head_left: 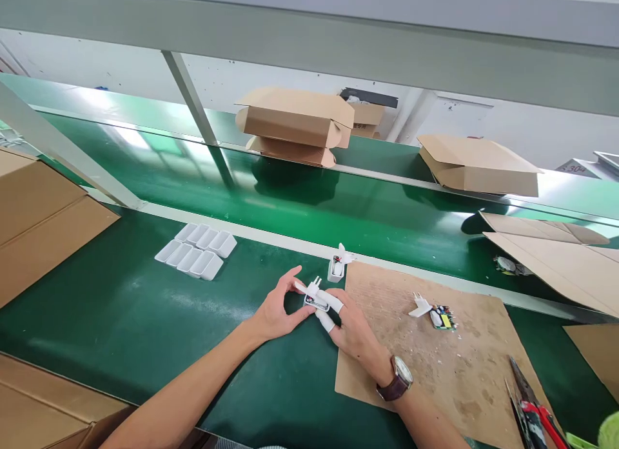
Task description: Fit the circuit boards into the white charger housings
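Observation:
Between my two hands is a white plug charger [316, 300], its housing open at the top so that some circuit parts show inside and two prongs point up. My left hand [280, 307] grips its left side with thumb and fingers. White covers wrap the fingertips of my right hand [353, 326], which pinches the right side of the charger. Just behind stands another open white charger [337, 265] with its plug piece tilted out. On the brown cardboard sheet [387, 346] to the right lies a circuit board [442, 317] beside a white plug piece [420, 305].
Several empty white housings [198, 250] stand in rows at left. Red-handled pliers [536, 404] and tweezers [516, 410] lie at lower right. Cardboard boxes [297, 123] sit on the ledge behind the green conveyor belt [338, 210]. A cardboard box [43, 217] stands at far left.

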The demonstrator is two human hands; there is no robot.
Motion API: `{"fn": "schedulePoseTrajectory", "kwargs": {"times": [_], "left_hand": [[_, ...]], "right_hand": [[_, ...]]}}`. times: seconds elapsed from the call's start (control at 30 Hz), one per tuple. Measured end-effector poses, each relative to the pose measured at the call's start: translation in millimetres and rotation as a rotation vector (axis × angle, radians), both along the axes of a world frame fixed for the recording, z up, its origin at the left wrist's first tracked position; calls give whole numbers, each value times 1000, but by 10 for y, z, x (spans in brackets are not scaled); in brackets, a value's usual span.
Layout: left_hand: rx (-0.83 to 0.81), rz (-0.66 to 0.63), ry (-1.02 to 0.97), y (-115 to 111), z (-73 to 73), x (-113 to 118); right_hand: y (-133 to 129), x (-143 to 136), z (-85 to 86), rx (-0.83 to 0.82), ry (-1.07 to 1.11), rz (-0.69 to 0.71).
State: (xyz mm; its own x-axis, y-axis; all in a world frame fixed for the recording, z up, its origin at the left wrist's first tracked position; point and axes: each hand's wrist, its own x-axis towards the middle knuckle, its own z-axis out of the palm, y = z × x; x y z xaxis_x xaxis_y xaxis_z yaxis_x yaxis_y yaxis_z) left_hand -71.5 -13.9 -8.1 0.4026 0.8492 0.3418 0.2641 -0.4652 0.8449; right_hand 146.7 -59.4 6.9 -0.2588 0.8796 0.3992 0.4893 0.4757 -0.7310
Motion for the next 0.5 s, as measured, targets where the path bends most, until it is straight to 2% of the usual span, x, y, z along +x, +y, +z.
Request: {"fn": "schedulePoseTrajectory", "kwargs": {"times": [0.13,0.23,0.33,0.5], "left_hand": [[102,-97,23,-20,18,-15],[169,-71,26,-65,19,29],[263,-26,-10,-97,24,97],[345,3,2,-97,87,149]], "right_hand": [[37,-50,-19,-447,411,13],[47,-79,-16,-714,629,44],[44,-91,-12,-801,750,50],[30,-83,-15,-818,783,56]]}}
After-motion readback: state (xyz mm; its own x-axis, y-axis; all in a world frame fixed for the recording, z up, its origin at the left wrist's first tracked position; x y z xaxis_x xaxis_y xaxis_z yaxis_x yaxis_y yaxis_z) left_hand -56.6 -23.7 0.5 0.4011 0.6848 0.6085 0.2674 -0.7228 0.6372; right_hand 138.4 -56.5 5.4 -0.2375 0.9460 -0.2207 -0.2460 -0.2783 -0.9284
